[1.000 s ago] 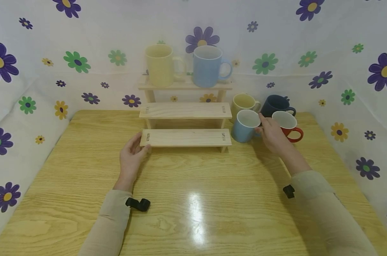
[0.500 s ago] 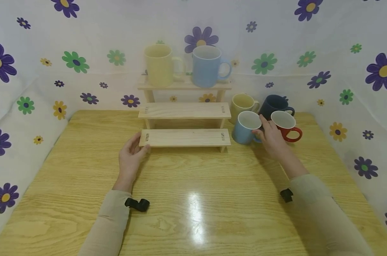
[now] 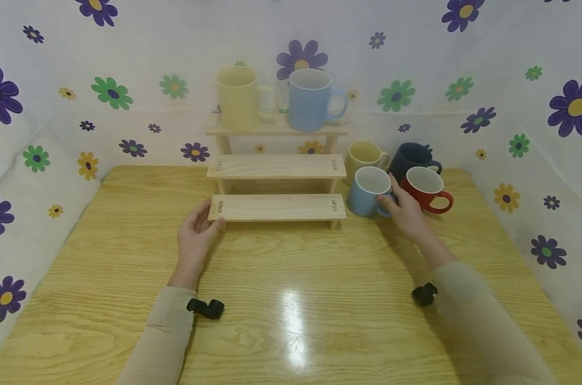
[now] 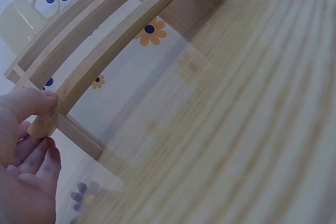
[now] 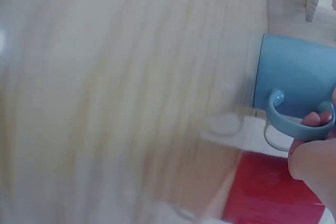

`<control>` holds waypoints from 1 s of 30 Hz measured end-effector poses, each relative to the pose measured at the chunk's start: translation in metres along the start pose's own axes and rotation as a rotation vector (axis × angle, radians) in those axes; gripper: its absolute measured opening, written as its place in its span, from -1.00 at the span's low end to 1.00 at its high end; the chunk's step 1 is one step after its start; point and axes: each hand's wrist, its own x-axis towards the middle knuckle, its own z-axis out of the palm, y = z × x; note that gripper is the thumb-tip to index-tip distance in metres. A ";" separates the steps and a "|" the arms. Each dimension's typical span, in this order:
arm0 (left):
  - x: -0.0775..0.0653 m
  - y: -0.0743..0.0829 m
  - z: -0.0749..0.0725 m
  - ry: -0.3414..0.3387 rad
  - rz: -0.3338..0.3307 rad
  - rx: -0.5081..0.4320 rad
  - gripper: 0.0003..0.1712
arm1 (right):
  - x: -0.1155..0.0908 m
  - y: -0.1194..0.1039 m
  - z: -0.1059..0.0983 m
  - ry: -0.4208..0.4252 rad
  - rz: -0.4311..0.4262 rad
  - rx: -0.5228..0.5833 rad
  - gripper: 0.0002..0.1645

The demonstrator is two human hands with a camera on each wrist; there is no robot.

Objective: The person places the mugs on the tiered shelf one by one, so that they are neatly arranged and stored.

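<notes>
Hand right [image 3: 408, 215]: curled round handle [image 5: 292, 128] of lower blue mug [image 3: 366, 193] | hand left [image 3: 193, 240]: pinching bottom shelf [image 3: 278, 207] by end

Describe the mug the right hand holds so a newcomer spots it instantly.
Toward the back of the table stands a wooden rack. Just right of its lowest shelf is the light blue mug, gripped at its handle by the right hand. Colour sets it apart: its neighbours are the yellow mug, navy mug and red mug.
</notes>
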 end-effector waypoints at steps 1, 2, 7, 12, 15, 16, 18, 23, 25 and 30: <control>0.000 0.000 0.000 0.000 0.000 0.002 -0.31 | 0.000 0.001 0.002 0.016 0.005 0.018 -0.15; 0.000 0.000 0.000 -0.001 0.000 0.002 -0.31 | 0.000 0.001 0.003 0.033 0.008 0.035 -0.16; -0.002 -0.001 -0.002 -0.003 0.010 -0.005 -0.31 | 0.000 0.004 0.013 0.116 0.034 0.123 -0.23; -0.003 -0.001 -0.002 -0.010 0.019 -0.015 -0.31 | -0.001 0.005 0.024 0.203 0.156 0.411 -0.30; -0.004 -0.001 -0.001 -0.012 0.014 -0.007 -0.32 | 0.000 0.004 0.030 0.271 0.225 0.616 -0.33; -0.005 0.000 -0.001 -0.012 0.010 -0.003 -0.32 | 0.000 0.004 0.031 0.299 0.230 0.650 -0.34; -0.005 0.001 -0.001 -0.012 0.008 0.003 -0.32 | 0.002 0.003 0.033 0.347 0.225 0.711 -0.37; -0.005 0.002 0.000 -0.009 0.003 0.010 -0.31 | 0.005 -0.001 0.035 0.443 0.190 0.874 -0.44; -0.004 0.002 0.000 -0.009 0.000 0.015 -0.30 | 0.006 -0.004 0.036 0.479 0.191 0.953 -0.47; -0.003 0.004 0.000 -0.008 0.001 0.021 -0.29 | 0.006 -0.013 0.033 0.526 0.198 1.091 -0.55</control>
